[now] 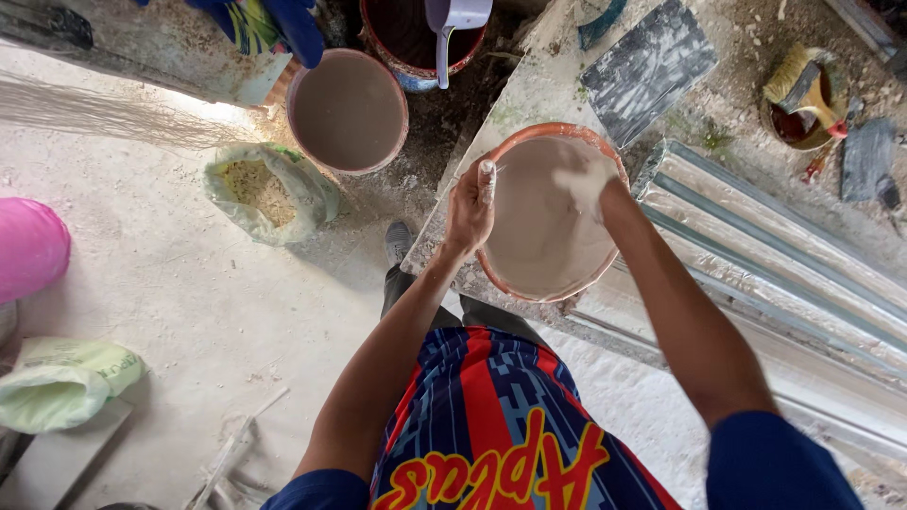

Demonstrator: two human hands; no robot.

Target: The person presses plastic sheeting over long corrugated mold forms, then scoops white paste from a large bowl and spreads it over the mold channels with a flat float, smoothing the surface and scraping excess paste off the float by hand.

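Here the orange-rimmed basin (529, 274) of pale slurry is gripped at its left rim by the left hand (470, 210), fingers curled tight — the right hand (588, 184) is sunk in the mix, fingers coated, spread unclear. A second bucket (347, 110) is seen far left.

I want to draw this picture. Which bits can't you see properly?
- Right hand: head view, coated in pale mix inside the orange bowl, fingers blurred.
- Bowl's bottom: hidden under the mix.
- Left hand: palm side hidden behind the rim it grips.
- Dark bucket: cut off by the top edge.
- Pink thing: cut off at the left edge.
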